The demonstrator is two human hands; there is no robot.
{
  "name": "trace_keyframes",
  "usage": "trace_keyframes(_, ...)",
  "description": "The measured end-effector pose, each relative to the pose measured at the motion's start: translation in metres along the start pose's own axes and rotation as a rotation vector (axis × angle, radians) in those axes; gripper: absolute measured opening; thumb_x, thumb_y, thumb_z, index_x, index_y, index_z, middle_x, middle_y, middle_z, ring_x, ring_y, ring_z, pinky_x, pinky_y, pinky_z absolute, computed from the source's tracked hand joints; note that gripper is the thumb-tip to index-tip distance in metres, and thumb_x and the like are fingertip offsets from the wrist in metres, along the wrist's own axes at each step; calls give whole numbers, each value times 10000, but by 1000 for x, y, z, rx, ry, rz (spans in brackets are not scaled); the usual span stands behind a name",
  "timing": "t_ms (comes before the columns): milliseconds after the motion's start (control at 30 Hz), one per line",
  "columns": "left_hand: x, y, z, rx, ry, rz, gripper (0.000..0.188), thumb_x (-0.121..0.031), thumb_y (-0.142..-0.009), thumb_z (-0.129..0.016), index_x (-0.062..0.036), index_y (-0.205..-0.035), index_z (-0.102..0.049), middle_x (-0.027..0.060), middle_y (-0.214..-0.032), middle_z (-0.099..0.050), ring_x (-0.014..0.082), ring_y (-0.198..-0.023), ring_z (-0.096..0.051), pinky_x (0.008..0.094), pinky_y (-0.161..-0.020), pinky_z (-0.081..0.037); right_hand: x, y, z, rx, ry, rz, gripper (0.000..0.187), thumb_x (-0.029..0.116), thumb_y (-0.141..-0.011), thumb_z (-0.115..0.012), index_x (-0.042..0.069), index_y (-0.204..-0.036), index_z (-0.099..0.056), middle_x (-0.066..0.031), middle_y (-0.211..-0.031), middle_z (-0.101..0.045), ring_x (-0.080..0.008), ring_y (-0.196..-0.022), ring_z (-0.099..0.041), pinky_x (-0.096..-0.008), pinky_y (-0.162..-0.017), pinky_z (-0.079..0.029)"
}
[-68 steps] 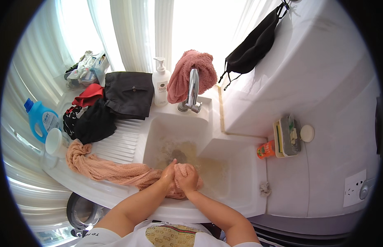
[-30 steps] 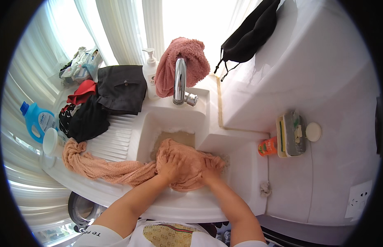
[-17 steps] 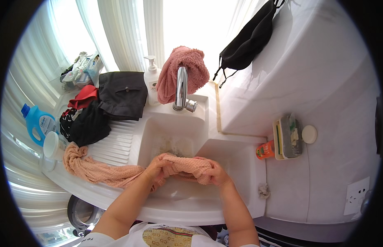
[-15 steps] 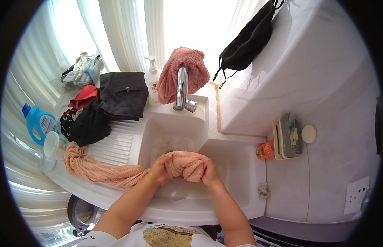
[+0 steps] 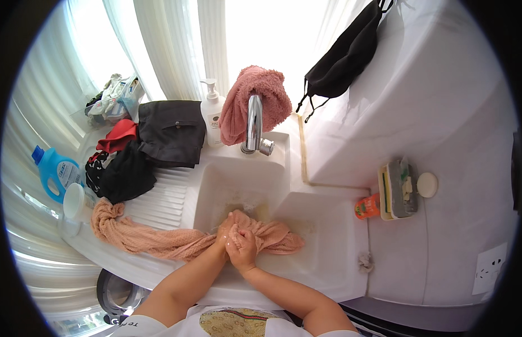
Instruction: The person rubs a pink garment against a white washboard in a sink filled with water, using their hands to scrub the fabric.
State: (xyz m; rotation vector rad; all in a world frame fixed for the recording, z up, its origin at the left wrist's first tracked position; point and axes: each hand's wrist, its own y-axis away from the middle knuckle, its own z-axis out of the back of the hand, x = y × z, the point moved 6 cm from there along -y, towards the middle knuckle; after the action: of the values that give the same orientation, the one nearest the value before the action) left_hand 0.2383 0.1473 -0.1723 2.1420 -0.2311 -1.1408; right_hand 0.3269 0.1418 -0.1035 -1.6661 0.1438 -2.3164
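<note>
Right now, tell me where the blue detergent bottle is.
In the head view the blue detergent bottle stands at the far left of the counter, just above the white cup and left of the black clothes.

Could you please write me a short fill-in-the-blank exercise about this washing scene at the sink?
1. Both hands, left hand and right hand, grip a wet ____ coloured cloth at the sink.
2. A pink towel is draped over the ____.
3. The detergent bottle at the far left is ____ in colour.
4. The black bag hangs ____ of the tap.

Missing words: peach; tap; blue; right
</note>
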Motion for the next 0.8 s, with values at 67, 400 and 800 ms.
trace_keyframes(67,3,-1,-5,21,-3,21,418,-444,-993,-475,-52,-1064,-601,84,-1023,-603,174,-957,-571,353,-784,-499,-55,-12,1,-81,84,-192,211,162,-793,-652,-16,-903,-684,-183,-964,-644,-308,-971,-593,-422,-865,-459)
trace_keyframes(400,17,-6,-5,-71,-10,65,356,-385,-991,-486,-71,-1149,-548,88,-976,-575,214,-889,-551,374,-733,-503,-63,-6,7,-217,103,-228,331,307,-886,-594,-11,-820,-659,-229,-767,-626,-414,-733,-608,-464,-669,-482)
trace_keyframes(800,-12,44,-49,-80,-83,51,354,-460,-966,-495,-110,-970,-551,65,-858,-588,194,-774,-590,340,-676,-514,-87,-28,29,-67,216,-456,334,272,-890,-612,-2,-699,-597,-204,-726,-621,-373,-614,-578,-436,-563,-443)
